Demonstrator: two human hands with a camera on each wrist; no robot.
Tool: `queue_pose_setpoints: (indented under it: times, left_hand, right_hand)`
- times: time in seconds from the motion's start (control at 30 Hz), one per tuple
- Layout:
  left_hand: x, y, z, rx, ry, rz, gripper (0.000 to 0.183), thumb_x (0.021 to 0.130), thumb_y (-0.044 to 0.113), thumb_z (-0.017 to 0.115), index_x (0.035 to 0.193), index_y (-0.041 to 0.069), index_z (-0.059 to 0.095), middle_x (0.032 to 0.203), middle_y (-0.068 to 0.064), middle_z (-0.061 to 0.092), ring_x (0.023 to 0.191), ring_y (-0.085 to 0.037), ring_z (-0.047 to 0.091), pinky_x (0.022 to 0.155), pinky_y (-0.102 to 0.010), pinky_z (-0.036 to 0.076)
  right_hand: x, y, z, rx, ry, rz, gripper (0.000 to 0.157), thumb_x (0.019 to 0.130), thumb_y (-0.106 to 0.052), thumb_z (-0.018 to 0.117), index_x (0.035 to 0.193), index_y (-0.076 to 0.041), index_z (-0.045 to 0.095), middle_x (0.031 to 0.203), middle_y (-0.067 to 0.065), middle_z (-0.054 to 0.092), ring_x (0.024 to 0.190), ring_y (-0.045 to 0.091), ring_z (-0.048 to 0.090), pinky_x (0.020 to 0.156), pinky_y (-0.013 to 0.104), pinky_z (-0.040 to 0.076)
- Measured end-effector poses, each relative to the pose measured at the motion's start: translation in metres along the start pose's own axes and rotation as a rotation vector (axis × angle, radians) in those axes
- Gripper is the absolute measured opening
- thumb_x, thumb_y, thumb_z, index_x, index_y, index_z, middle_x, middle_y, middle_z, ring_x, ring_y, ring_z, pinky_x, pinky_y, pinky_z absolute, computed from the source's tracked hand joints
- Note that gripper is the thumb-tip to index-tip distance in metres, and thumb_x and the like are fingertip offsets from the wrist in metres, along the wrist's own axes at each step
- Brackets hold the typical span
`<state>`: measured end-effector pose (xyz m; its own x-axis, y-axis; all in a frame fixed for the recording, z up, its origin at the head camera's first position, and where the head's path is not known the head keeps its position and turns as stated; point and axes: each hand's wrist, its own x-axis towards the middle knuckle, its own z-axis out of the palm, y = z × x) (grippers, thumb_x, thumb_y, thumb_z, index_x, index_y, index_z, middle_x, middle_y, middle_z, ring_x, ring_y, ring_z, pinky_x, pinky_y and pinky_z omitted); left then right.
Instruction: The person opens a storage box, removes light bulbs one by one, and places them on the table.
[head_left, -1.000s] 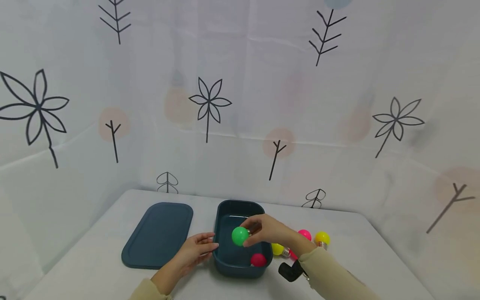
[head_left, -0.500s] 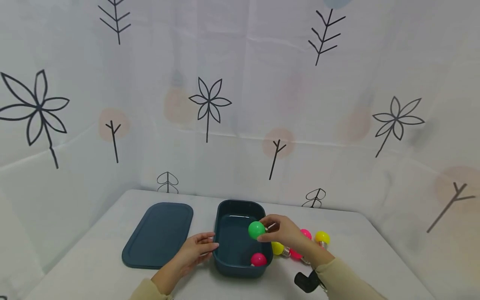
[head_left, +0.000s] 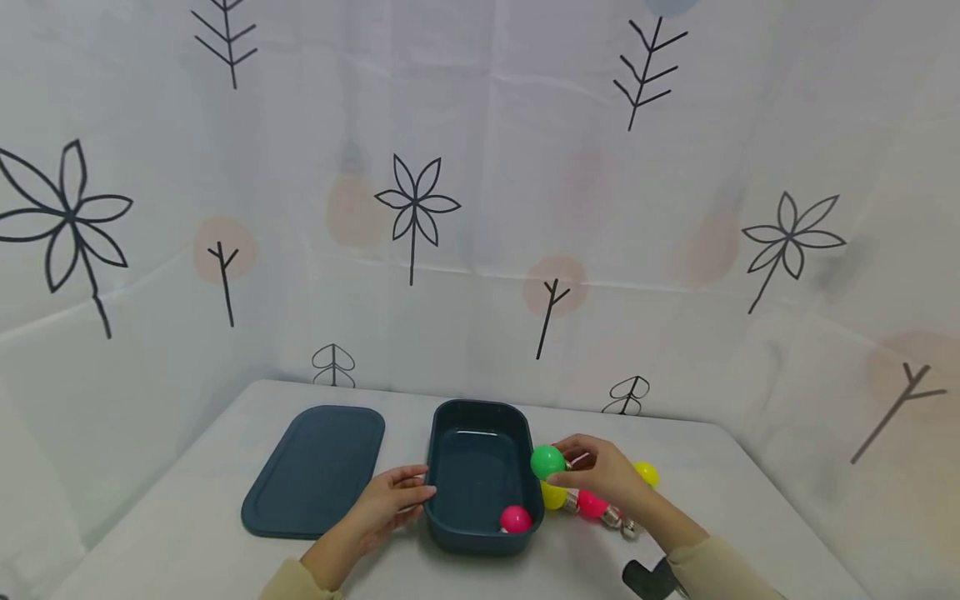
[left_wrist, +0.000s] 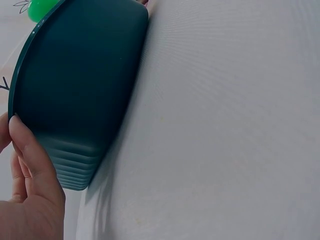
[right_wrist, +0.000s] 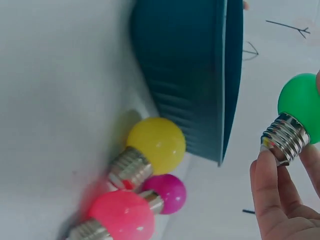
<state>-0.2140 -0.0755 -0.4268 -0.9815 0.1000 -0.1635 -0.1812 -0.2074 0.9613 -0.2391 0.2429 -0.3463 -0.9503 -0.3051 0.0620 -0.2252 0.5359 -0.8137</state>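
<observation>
My right hand [head_left: 603, 468] pinches a green light bulb [head_left: 548, 462] just past the right rim of the dark teal box [head_left: 480, 542]. In the right wrist view, the fingertips grip the bulb's metal screw base [right_wrist: 286, 139]. My left hand [head_left: 390, 504] holds the box's left rim between thumb and finger, seen closer in the left wrist view at the rim [left_wrist: 14, 95]. One pink-red bulb [head_left: 516, 519] lies inside the box, at its near right corner. Beneath the right hand are a yellow bulb [right_wrist: 157, 145], a pink bulb [right_wrist: 125, 215] and a magenta bulb [right_wrist: 167, 194].
A flat dark blue lid [head_left: 315, 471] lies left of the box. Farther right, another yellow bulb [head_left: 646, 474] is partly behind the right forearm. A black object [head_left: 647, 578] sits at the right wrist. A patterned white curtain [head_left: 480, 208] stands behind the white table [head_left: 225, 467].
My right hand has moved right with the green bulb, from above the box's inside to beyond its right rim. The left hand has stayed at the left rim.
</observation>
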Motion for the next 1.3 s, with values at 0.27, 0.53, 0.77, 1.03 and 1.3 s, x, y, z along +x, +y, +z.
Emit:
queue_pose_setpoints:
  times: [0.27, 0.53, 0.77, 1.03, 1.3]
  left_hand:
    - [0.002, 0.0, -0.002, 0.014, -0.006, -0.002, 0.059, 0.078, 0.01, 0.075, 0.127, -0.006, 0.048, 0.097, -0.006, 0.055, 0.078, -0.01, 0.059, 0.072, -0.026, 0.052]
    - [0.003, 0.0, -0.001, 0.01, -0.003, -0.007, 0.058, 0.078, 0.01, 0.076, 0.126, -0.006, 0.048, 0.097, -0.006, 0.055, 0.077, -0.01, 0.059, 0.071, -0.025, 0.052]
    - [0.003, 0.0, -0.002, 0.004, -0.01, -0.001, 0.056, 0.078, 0.008, 0.075, 0.126, -0.006, 0.049, 0.096, -0.005, 0.055, 0.076, -0.01, 0.058, 0.07, -0.025, 0.052]
    - [0.003, -0.002, -0.002, 0.0, -0.008, -0.002, 0.055, 0.08, 0.006, 0.073, 0.127, -0.007, 0.047, 0.096, -0.005, 0.055, 0.076, -0.01, 0.059, 0.069, -0.026, 0.052]
    - [0.003, -0.001, -0.002, -0.008, -0.014, 0.003, 0.055, 0.08, 0.006, 0.073, 0.127, -0.007, 0.047, 0.096, -0.005, 0.055, 0.076, -0.009, 0.058, 0.069, -0.025, 0.052]
  right_hand:
    - [-0.01, 0.014, -0.004, -0.03, 0.049, 0.059, 0.047, 0.071, -0.024, 0.082, 0.108, -0.004, 0.062, 0.096, 0.008, 0.059, 0.083, 0.021, 0.056, 0.072, 0.033, 0.052]
    - [-0.016, 0.035, 0.003, -0.184, 0.143, 0.123, 0.046, 0.062, -0.029, 0.086, 0.1, -0.01, 0.066, 0.088, 0.001, 0.06, 0.078, 0.017, 0.054, 0.065, 0.029, 0.049]
    - [-0.022, 0.049, 0.011, -0.193, 0.136, 0.122, 0.038, 0.064, -0.023, 0.085, 0.095, -0.011, 0.067, 0.081, 0.002, 0.055, 0.074, 0.019, 0.049, 0.058, 0.029, 0.046]
    - [-0.022, 0.056, 0.02, -0.294, 0.134, 0.202, 0.052, 0.059, -0.036, 0.086, 0.098, -0.008, 0.066, 0.08, 0.001, 0.055, 0.078, 0.019, 0.048, 0.06, 0.03, 0.049]
    - [-0.021, 0.062, 0.024, -0.307, 0.108, 0.247, 0.058, 0.058, -0.043, 0.085, 0.097, -0.005, 0.065, 0.075, 0.002, 0.052, 0.074, 0.019, 0.047, 0.059, 0.029, 0.048]
